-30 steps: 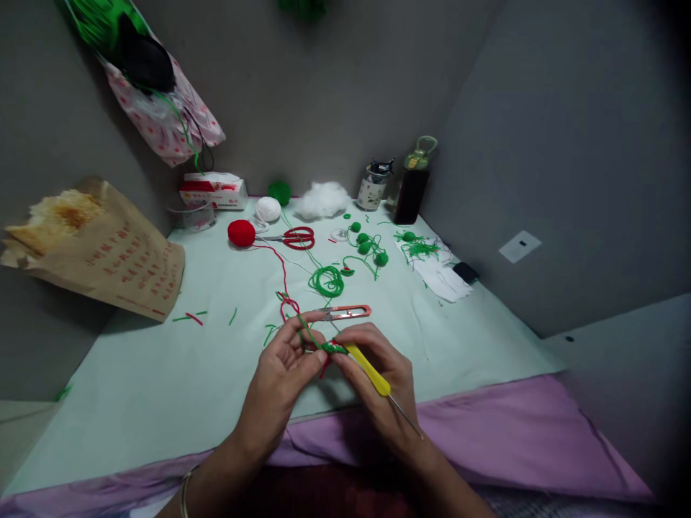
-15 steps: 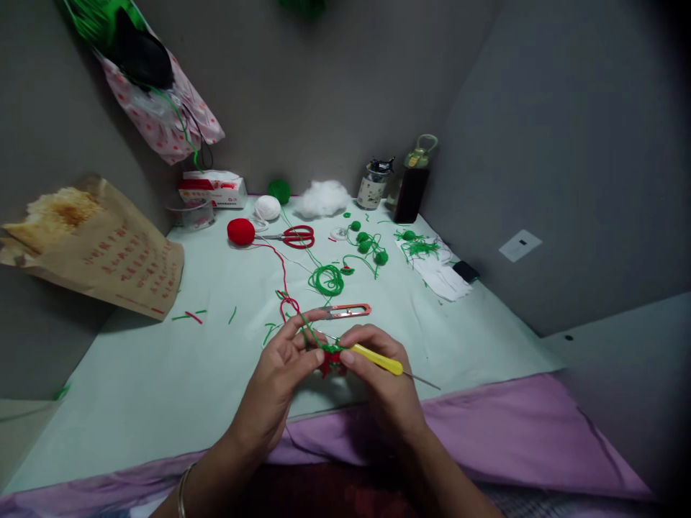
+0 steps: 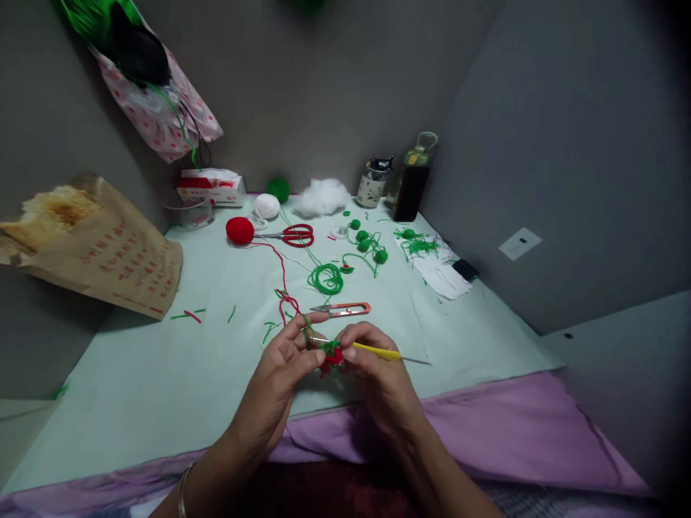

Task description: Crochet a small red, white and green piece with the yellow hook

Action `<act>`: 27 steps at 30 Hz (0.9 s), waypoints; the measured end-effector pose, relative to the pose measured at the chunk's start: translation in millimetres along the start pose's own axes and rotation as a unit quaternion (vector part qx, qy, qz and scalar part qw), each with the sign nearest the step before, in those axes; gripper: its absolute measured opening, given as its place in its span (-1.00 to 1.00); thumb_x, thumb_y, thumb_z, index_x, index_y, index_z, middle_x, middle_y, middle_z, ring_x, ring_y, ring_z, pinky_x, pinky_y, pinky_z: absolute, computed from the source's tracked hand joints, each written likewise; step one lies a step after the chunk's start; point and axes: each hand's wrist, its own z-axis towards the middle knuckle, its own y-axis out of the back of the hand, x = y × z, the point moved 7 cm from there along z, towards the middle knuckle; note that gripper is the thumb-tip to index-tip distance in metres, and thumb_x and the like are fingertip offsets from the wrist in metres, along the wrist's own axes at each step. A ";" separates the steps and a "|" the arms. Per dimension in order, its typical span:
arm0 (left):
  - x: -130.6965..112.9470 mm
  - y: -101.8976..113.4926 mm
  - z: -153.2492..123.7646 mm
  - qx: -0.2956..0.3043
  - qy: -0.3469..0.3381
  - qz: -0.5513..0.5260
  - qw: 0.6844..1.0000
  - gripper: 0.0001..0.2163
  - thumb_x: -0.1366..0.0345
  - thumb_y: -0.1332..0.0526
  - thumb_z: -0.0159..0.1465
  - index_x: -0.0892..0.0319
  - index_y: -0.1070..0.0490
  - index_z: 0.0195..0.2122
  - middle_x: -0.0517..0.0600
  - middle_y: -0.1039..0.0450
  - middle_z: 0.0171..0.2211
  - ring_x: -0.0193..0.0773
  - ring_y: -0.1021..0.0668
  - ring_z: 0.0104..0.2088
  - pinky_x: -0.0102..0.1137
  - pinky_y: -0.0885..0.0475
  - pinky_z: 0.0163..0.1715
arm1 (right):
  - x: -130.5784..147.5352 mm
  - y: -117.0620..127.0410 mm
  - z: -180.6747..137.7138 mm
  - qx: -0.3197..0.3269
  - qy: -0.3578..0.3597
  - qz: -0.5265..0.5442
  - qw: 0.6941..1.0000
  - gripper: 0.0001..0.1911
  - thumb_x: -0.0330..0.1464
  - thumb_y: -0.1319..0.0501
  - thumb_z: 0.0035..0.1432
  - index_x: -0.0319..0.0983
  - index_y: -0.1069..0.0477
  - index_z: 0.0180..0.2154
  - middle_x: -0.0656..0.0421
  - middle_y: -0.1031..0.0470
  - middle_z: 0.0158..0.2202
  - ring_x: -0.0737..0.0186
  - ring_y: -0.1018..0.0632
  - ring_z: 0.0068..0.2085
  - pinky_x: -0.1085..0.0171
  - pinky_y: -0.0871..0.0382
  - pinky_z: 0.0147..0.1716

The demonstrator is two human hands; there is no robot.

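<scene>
Between my two hands is a small red and green crochet piece (image 3: 334, 355). My left hand (image 3: 283, 367) pinches its left side, with green yarn (image 3: 306, 327) running over the raised forefinger. In my right hand (image 3: 381, 367) is a crochet hook with a yellow handle (image 3: 382, 352), its thin metal tip at the green edge of the piece. The fingers of both hands partly hide the piece. Just beyond the hands lie orange thread snips (image 3: 348, 309), and a coil of green yarn (image 3: 325, 279) rests farther back.
A red yarn ball (image 3: 240, 231), red-handled scissors (image 3: 298, 235), white stuffing (image 3: 322, 197) and several small green balls (image 3: 381, 256) lie toward the back. A paper bag with bread (image 3: 129, 252) stands left. A bottle (image 3: 413, 187) and pen cup (image 3: 372, 185) stand by the wall.
The hook has tilted flatter, its rear end rising and shifting slightly left. The right hand has turned a little, and more of the red part now shows.
</scene>
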 end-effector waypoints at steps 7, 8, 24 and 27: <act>-7.5 9.0 -3.7 -0.047 -0.072 0.090 0.992 -0.68 0.26 -0.42 0.28 0.09 -0.50 0.05 -0.17 -0.39 -0.40 -0.38 -0.44 -0.38 -0.48 -0.37 -0.29 | 3.4 10.1 -2.2 -0.049 0.052 -0.035 0.997 -0.89 -0.32 -0.47 0.01 -0.15 -0.60 -0.38 0.26 -0.57 -0.46 0.33 -0.47 -0.44 0.35 -0.34 -0.39; -9.4 9.2 -5.3 -0.057 -0.087 0.112 0.988 -0.69 0.25 -0.42 0.28 0.08 -0.50 0.03 -0.18 -0.39 -0.42 -0.39 -0.43 -0.40 -0.49 -0.36 -0.32 | 4.7 11.5 -3.1 -0.055 0.062 -0.046 0.996 -0.90 -0.32 -0.47 0.03 -0.15 -0.60 -0.37 0.26 -0.58 -0.46 0.32 -0.48 -0.43 0.35 -0.35 -0.39; -10.3 -0.1 -9.2 -0.057 -0.125 0.213 0.967 -0.68 0.32 -0.42 0.19 0.10 -0.54 -0.01 -0.09 -0.56 -0.37 -0.26 -0.60 -0.32 -0.36 -0.51 -0.21 | 11.0 16.8 -5.5 -0.105 0.098 -0.097 0.985 -0.90 -0.32 -0.45 0.03 -0.17 -0.59 -0.38 0.23 -0.59 -0.45 0.27 -0.53 -0.41 0.33 -0.40 -0.39; -14.2 5.3 -9.6 -0.092 -0.140 0.205 0.964 -0.65 0.31 -0.43 0.19 0.09 -0.52 0.01 -0.11 -0.51 -0.35 -0.30 -0.57 -0.31 -0.39 -0.50 -0.20 | 10.9 16.7 -5.1 -0.096 0.092 -0.091 0.987 -0.90 -0.32 -0.45 0.05 -0.17 -0.59 -0.38 0.23 -0.59 -0.47 0.26 -0.55 -0.41 0.32 -0.41 -0.39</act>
